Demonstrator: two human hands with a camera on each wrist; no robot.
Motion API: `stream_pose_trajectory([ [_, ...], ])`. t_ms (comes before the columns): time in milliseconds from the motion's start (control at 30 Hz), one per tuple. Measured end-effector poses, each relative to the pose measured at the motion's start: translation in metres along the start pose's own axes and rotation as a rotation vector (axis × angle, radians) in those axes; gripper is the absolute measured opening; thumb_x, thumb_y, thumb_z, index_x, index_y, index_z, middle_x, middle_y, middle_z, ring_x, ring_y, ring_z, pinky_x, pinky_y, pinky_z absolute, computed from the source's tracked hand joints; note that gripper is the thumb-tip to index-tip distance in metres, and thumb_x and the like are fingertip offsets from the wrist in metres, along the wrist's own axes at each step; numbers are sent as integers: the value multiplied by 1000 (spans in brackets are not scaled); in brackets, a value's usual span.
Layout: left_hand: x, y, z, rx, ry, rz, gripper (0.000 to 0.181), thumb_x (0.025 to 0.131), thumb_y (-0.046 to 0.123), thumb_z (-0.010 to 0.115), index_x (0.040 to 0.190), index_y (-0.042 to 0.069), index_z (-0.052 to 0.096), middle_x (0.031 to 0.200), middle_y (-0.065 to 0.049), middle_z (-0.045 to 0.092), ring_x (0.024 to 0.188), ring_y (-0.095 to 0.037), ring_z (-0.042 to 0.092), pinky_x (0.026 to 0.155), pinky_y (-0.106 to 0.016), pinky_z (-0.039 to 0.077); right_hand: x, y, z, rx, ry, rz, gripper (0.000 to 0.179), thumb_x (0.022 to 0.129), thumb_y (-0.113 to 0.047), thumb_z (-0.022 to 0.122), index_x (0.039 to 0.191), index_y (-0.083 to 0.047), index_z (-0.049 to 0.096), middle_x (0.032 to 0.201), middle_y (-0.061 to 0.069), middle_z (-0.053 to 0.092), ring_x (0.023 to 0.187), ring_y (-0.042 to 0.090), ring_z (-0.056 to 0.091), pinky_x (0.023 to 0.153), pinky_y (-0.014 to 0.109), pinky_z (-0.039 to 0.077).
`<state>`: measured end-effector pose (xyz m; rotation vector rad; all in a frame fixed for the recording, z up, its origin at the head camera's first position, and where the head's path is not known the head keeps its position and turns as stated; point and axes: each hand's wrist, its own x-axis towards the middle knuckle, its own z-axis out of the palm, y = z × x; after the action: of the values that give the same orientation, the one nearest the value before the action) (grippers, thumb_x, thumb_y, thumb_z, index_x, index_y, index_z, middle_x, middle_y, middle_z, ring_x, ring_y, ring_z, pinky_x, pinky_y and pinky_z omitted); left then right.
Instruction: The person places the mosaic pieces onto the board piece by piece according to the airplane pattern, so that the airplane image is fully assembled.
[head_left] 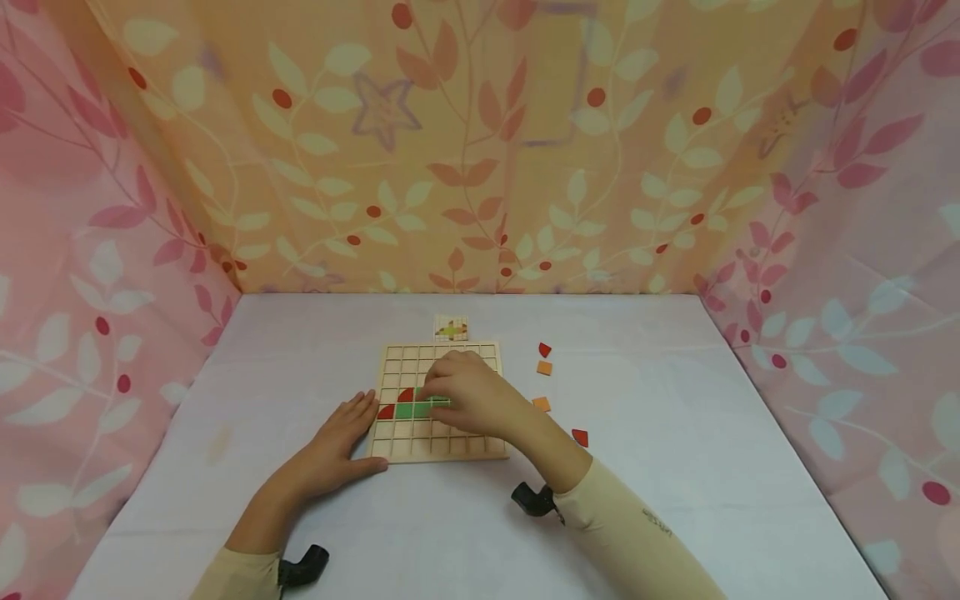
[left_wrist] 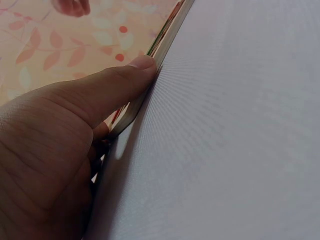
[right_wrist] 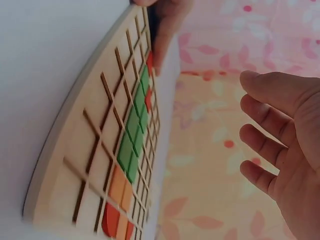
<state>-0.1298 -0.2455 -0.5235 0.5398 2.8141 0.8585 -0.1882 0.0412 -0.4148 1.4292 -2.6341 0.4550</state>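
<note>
A wooden grid board (head_left: 442, 450) lies on the table. Set in its squares are green tiles (right_wrist: 132, 135), orange tiles (right_wrist: 120, 186) and red rounded tiles (right_wrist: 109, 220). My left hand (head_left: 337, 446) rests at the board's left side, fingers fairly straight along the edge. Its thumb (left_wrist: 120, 85) touches the board's near edge by the corner. Over the board hovers my right hand (head_left: 476, 396), covering part of the tile rows in the head view. The right wrist view shows its fingers (right_wrist: 265, 142) loosely bent, spread apart and holding nothing.
A small picture card (head_left: 451, 328) lies behind the board. To the right are loose pieces: a red one (head_left: 544, 350), an orange square (head_left: 544, 367), another orange square (head_left: 541, 405) and a nearer red piece (head_left: 580, 437). Patterned cloth (head_left: 465, 167) surrounds the white table (head_left: 637, 375).
</note>
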Motion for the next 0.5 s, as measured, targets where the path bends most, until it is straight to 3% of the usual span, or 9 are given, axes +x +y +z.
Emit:
stream_pose_trajectory([
  [233, 1, 0, 2, 20, -10, -16, 110, 82, 62, 77, 162, 6, 27, 172, -9, 17, 159, -34, 9, 125, -61, 14, -35, 14, -18, 69, 71, 36, 20, 88, -18, 81, 107, -24, 80, 108, -10, 68, 114, 14, 58, 106, 39, 43],
  [500, 0, 1, 0, 15, -7, -19, 110, 82, 61, 78, 162, 6, 26, 172, -9, 16, 159, -35, 9, 125, -61, 14, -67, 35, -29, 83, 117, 91, 23, 88, -20, 82, 110, -22, 79, 109, -11, 67, 114, 13, 56, 103, 39, 44],
])
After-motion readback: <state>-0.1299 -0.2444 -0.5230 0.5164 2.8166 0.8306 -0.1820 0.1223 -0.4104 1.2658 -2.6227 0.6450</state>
